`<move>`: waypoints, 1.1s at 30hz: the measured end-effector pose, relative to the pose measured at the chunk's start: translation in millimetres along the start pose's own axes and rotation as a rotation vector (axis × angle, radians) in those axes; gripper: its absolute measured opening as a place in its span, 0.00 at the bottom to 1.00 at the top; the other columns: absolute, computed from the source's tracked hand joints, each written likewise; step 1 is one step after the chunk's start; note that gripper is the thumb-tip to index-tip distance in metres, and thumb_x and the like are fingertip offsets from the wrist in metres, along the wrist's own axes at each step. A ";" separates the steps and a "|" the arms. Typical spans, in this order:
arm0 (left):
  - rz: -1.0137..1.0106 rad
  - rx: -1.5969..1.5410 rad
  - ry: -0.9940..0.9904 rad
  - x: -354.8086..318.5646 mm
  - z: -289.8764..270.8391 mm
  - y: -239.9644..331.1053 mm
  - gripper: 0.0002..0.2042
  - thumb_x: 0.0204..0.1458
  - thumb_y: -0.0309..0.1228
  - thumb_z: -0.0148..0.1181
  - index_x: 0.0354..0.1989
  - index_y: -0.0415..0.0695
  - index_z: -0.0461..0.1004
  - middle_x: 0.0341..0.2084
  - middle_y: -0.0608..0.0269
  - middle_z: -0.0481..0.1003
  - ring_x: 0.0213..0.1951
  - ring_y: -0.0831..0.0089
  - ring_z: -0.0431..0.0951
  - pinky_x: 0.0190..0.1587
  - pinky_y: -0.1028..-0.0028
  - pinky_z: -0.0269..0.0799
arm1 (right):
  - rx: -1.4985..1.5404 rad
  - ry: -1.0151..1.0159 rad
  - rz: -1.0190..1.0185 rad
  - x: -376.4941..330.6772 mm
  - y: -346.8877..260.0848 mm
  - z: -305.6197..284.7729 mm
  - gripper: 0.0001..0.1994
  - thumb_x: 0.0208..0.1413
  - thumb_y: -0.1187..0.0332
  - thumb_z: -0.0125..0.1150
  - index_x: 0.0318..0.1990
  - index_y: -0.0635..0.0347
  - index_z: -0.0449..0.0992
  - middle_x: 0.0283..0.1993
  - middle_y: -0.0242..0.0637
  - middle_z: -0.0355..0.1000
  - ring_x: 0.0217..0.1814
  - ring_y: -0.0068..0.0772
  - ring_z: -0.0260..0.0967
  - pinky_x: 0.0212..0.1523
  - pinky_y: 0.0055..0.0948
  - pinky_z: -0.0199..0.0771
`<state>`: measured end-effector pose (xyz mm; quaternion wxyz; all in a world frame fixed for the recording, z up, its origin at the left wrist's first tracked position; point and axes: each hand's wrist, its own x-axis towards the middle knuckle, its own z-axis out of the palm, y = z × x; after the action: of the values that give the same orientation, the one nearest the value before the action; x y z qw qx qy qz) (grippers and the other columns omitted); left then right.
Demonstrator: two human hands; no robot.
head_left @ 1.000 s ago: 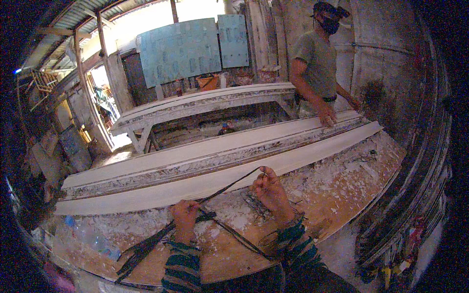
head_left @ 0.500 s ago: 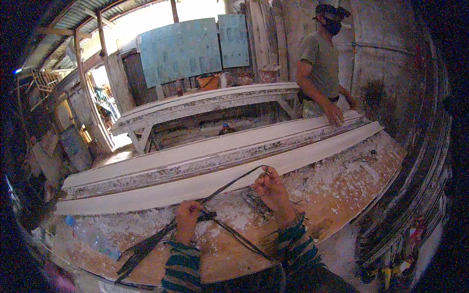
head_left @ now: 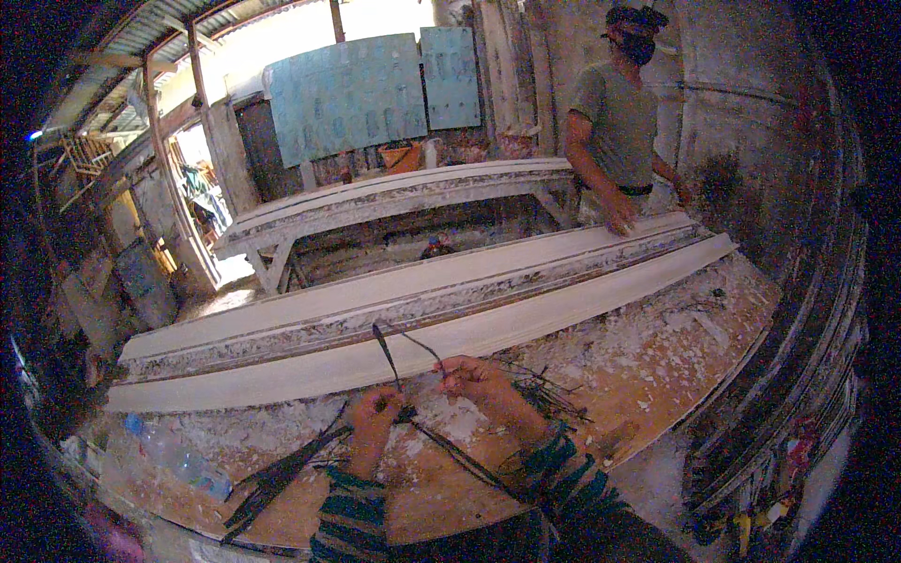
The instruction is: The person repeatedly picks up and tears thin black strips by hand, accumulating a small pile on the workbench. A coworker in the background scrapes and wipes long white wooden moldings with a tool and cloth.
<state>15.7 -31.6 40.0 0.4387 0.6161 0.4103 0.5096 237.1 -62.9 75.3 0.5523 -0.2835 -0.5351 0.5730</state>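
Observation:
Above the near work table, my left hand point(head_left: 373, 415) is closed, pinching a dark narrow strip point(head_left: 387, 352) close to a dark knot or bunch. The strip rises from it, bends over and comes down to my right hand point(head_left: 477, 383), whose fingers pinch the other end. From beneath my left hand a bundle of black strips point(head_left: 282, 477) fans out toward the lower left. Another dark length point(head_left: 465, 455) slants to the lower right toward my body. Beside my right hand lies a loose tangle of thin dark strands point(head_left: 554, 392).
Two long pale moulded strips, a far one point(head_left: 310, 305) and a near one point(head_left: 272, 377), run across the debris-strewn table point(head_left: 657, 361). A clear plastic bottle point(head_left: 183, 460) lies at left. A masked person point(head_left: 615, 122) stands at the far right end. Another bench point(head_left: 404, 192) stands behind.
My right hand has come down and left, close to my left hand. The strip, stretched taut before, now bends in a loop. The other person's hand has shifted left.

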 end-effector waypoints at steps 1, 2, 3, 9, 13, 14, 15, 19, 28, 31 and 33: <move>-0.043 -0.083 -0.035 0.0 0.9 0.2 0.08 0.49 0.31 0.63 0.32 0.40 0.75 0.24 0.69 0.73 0.29 0.80 0.70 0.34 0.78 0.66 | -0.030 0.000 0.016 2.4 4.3 1.1 0.15 0.54 0.69 0.59 0.49 0.59 0.71 0.35 0.31 0.73 0.35 0.23 0.69 0.39 0.25 0.70; -0.044 -0.060 -0.048 -0.2 1.5 0.4 0.08 0.49 0.31 0.64 0.31 0.40 0.75 0.24 0.69 0.72 0.29 0.80 0.70 0.34 0.78 0.66 | -0.061 0.000 0.032 4.3 8.7 1.9 0.13 0.55 0.69 0.59 0.48 0.59 0.71 0.36 0.31 0.74 0.35 0.23 0.70 0.39 0.26 0.71; -0.047 -0.038 -0.061 -0.5 2.1 0.6 0.08 0.48 0.31 0.64 0.31 0.41 0.75 0.24 0.69 0.72 0.29 0.80 0.69 0.34 0.77 0.66 | -0.070 -0.017 0.046 5.6 13.2 2.6 0.12 0.54 0.68 0.59 0.46 0.59 0.72 0.36 0.31 0.74 0.36 0.23 0.70 0.39 0.26 0.71; -0.009 0.101 -0.102 -0.5 3.5 8.7 0.08 0.48 0.34 0.64 0.27 0.43 0.74 0.22 0.72 0.71 0.28 0.81 0.69 0.34 0.76 0.66 | -0.126 -0.046 0.090 6.2 31.3 4.6 0.08 0.54 0.68 0.61 0.39 0.59 0.74 0.37 0.30 0.73 0.40 0.22 0.70 0.42 0.26 0.70; 0.121 -0.047 -0.116 -4.0 6.1 19.3 0.09 0.48 0.34 0.64 0.23 0.46 0.72 0.20 0.73 0.70 0.26 0.81 0.67 0.31 0.77 0.63 | -0.130 0.002 0.088 6.8 35.1 6.6 0.07 0.53 0.69 0.61 0.38 0.59 0.75 0.37 0.29 0.74 0.41 0.22 0.69 0.45 0.26 0.69; -0.004 -0.079 -0.123 -3.6 6.1 22.0 0.09 0.48 0.34 0.64 0.23 0.46 0.71 0.20 0.73 0.69 0.26 0.82 0.66 0.30 0.78 0.62 | -0.137 0.010 0.077 6.9 35.1 6.8 0.07 0.52 0.69 0.62 0.38 0.59 0.75 0.37 0.29 0.74 0.42 0.22 0.69 0.46 0.26 0.68; -0.113 -0.118 -0.124 -2.3 6.5 24.5 0.09 0.48 0.34 0.64 0.22 0.46 0.71 0.20 0.73 0.69 0.25 0.82 0.65 0.29 0.78 0.61 | -0.179 0.014 0.082 6.8 34.7 6.8 0.07 0.52 0.69 0.62 0.37 0.59 0.76 0.37 0.29 0.74 0.42 0.23 0.69 0.47 0.26 0.68; -0.046 0.159 -0.119 -5.5 3.7 27.4 0.09 0.47 0.33 0.65 0.22 0.47 0.71 0.19 0.74 0.68 0.23 0.82 0.63 0.26 0.80 0.57 | -0.234 0.000 0.106 7.3 32.1 5.2 0.06 0.51 0.70 0.62 0.36 0.60 0.77 0.38 0.30 0.74 0.44 0.24 0.69 0.49 0.26 0.67; -0.177 -0.144 -0.056 -0.1 5.3 6.0 0.10 0.47 0.31 0.65 0.22 0.44 0.69 0.20 0.69 0.71 0.25 0.78 0.68 0.30 0.77 0.63 | -0.155 -0.039 0.086 12.0 44.0 -1.9 0.05 0.51 0.71 0.62 0.34 0.60 0.76 0.40 0.31 0.74 0.44 0.25 0.70 0.49 0.27 0.67; -0.217 -0.270 -0.008 -1.1 6.6 1.0 0.08 0.48 0.28 0.63 0.22 0.44 0.70 0.23 0.66 0.73 0.28 0.75 0.72 0.33 0.76 0.66 | -0.157 -0.039 0.085 11.9 44.4 -2.6 0.05 0.51 0.71 0.62 0.34 0.61 0.75 0.39 0.31 0.74 0.44 0.24 0.69 0.49 0.27 0.67; -0.187 -0.361 -0.027 0.3 6.7 -2.8 0.07 0.48 0.26 0.62 0.23 0.44 0.70 0.24 0.64 0.75 0.29 0.75 0.73 0.34 0.76 0.67 | -0.181 -0.028 0.097 11.2 41.1 -0.4 0.05 0.51 0.71 0.61 0.35 0.61 0.75 0.39 0.31 0.74 0.43 0.24 0.69 0.49 0.27 0.67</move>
<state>22.3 -31.4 36.8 0.5929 0.4936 0.3615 0.5236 221.4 -44.7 40.1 0.4884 -0.3497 -0.5780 0.5523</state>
